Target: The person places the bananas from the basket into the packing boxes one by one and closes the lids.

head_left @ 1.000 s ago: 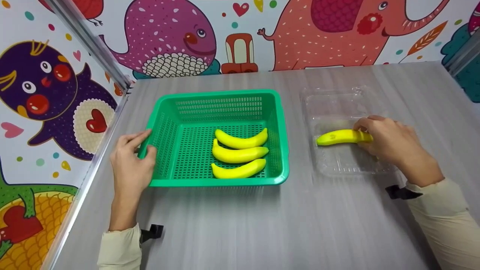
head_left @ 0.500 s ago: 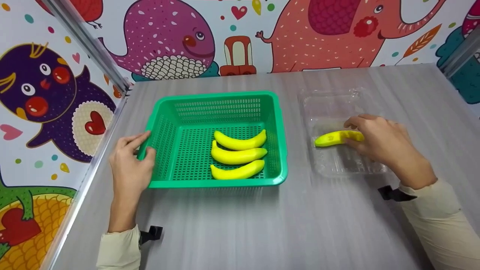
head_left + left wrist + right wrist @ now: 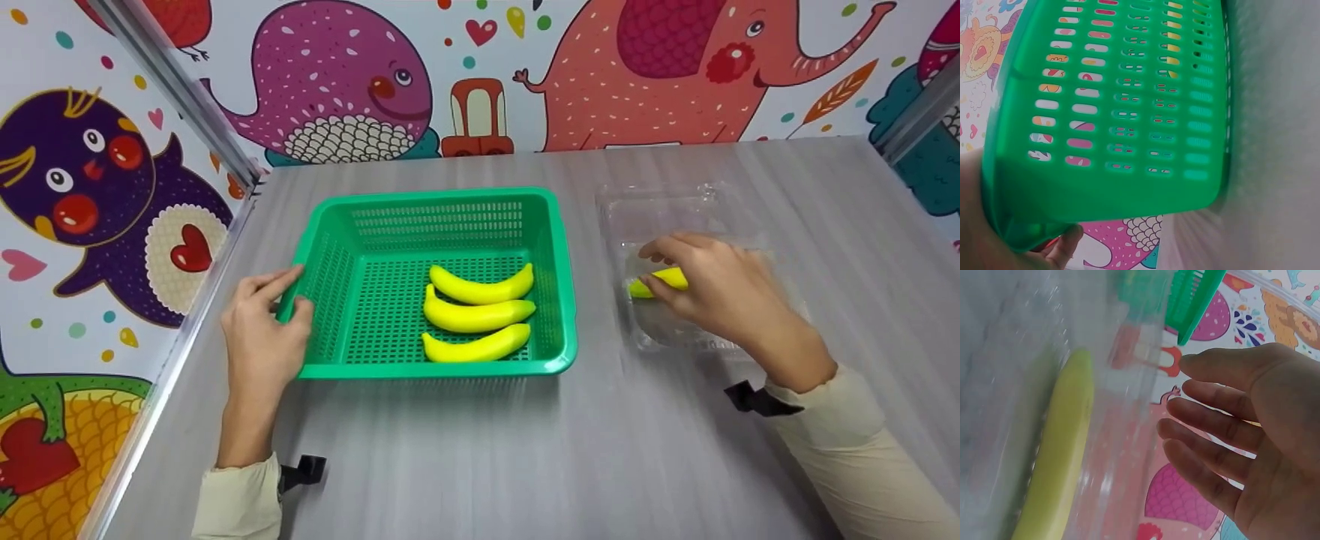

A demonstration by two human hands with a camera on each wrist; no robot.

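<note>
My left hand grips the left rim of a green plastic basket. The slotted basket wall fills most of the left wrist view. Inside the basket, towards its right side, lie three yellow bananas. To the right, a single banana lies in a clear plastic container; in the head view the right hand hides much of it. That right hand hovers above the banana. In the right wrist view its fingers are relaxed and apart from the banana, holding nothing.
Basket and container stand side by side on a grey wood-grain table. Printed cartoon walls rise behind and at the left, joined by a metal corner strip.
My right hand has let go of the banana, which now lies in the clear container, and has shifted left above it. The left hand keeps its grip on the basket rim.
</note>
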